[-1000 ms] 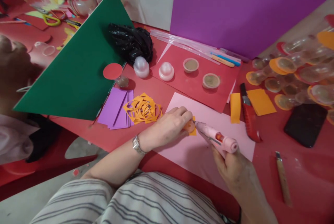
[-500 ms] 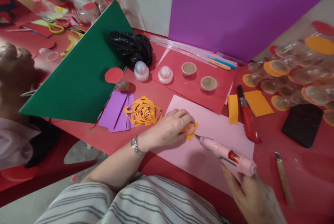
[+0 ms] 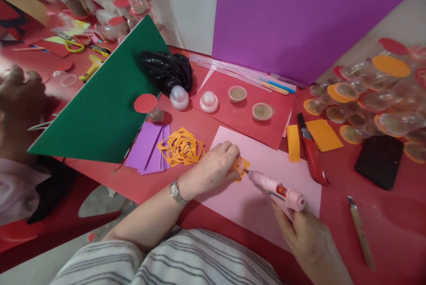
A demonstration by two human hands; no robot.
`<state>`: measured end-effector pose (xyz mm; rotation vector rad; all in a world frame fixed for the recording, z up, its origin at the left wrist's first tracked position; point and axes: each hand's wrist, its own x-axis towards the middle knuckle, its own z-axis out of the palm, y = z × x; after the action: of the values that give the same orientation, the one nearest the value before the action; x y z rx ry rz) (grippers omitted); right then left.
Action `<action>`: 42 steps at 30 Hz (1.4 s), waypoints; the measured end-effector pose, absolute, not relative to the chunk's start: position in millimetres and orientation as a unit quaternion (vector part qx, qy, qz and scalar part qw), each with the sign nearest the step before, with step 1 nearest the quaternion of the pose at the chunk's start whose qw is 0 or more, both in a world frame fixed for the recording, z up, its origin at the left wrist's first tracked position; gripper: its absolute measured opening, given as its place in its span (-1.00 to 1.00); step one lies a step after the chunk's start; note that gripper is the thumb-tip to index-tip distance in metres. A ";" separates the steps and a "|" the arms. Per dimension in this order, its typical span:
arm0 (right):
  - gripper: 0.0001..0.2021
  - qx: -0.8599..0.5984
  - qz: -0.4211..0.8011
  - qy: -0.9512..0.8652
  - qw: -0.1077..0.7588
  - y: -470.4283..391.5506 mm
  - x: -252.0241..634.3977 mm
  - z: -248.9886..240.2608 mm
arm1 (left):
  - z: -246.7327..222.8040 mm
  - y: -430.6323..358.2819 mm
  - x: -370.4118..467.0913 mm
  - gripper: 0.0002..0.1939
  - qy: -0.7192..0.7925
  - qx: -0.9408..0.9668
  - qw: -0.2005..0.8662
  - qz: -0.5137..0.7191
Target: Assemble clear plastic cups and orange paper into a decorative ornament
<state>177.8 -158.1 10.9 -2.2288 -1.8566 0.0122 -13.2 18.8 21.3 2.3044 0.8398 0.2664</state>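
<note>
The pink sheet (image 3: 282, 165) lies on the red counter (image 3: 399, 232), and over its left part the left hand (image 3: 213, 165) has its fingers closed on a clear round plastic piece (image 3: 238, 168) set on an orange paper square (image 3: 246, 164). The right hand (image 3: 302, 232), at the near right part of the sheet, grips a pink glue gun (image 3: 266, 182), its nozzle pointing at the plastic piece; whether the tip touches cannot be told. Left of the sheet are a heap of cut orange paper (image 3: 182, 146) and, farther left, purple slips (image 3: 144, 147). Beyond the sheet, two small sand-coloured-filled cups (image 3: 262, 111) stand on a red sheet (image 3: 233, 121). By the sheet's right edge lie an orange strip (image 3: 293, 143) and a red-handled knife (image 3: 311, 152); farther right of it are a black phone (image 3: 379, 161) and a wooden-handled tool (image 3: 361, 232)
</note>
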 end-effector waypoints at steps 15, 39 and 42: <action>-0.45 -0.758 0.005 -0.641 0.118 -158.4 179.2 7.6 | 26.7 20.1 -13.2 -0.81 0.311 0.881 0.341 0.101; -0.51 -0.713 -0.020 -0.684 0.153 -136.4 190.7 -4.3 | 26.3 19.9 -11.9 -0.72 0.308 0.880 0.351 0.089; -0.51 -0.699 -0.030 -0.698 0.156 -131.9 191.6 -6.4 | 25.1 19.7 -11.5 -0.71 0.310 0.880 0.348 0.089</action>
<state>191.6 -131.9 -6.4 -2.0013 -1.9979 -0.0857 -11.5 19.7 25.1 2.2822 0.8037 0.2315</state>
